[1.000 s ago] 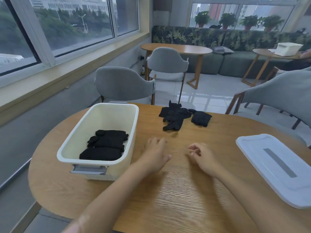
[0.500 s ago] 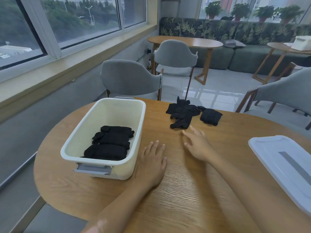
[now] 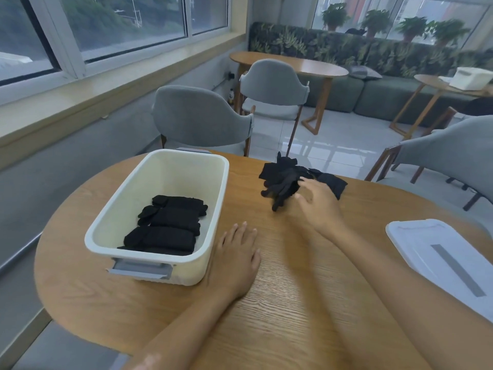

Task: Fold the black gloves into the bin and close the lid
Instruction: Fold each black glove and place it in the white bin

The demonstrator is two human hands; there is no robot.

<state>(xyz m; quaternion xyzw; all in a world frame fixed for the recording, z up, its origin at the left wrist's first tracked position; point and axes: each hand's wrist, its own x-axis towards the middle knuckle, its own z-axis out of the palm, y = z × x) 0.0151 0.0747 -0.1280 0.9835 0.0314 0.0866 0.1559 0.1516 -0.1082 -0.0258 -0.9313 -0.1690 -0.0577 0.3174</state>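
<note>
Step in hand: fetching the next glove. Right hand [image 3: 317, 202], fingers spread and holding nothing, reaches the loose pile of black fabric gloves [image 3: 286, 180] at the far edge of the round wooden table [image 3: 293, 303]; contact unclear, blurred. Left hand [image 3: 234, 259] rests flat beside the cream plastic bin [image 3: 160, 259], which holds folded black gloves [image 3: 170, 222]. White plastic lid [image 3: 437, 252] lies well to the right. Next: pinch one glove, pull it near, fold.

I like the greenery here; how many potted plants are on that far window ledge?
4, all in a row behind the sofa: potted plant one, two, three, four. More may be cut off at the right.
</note>
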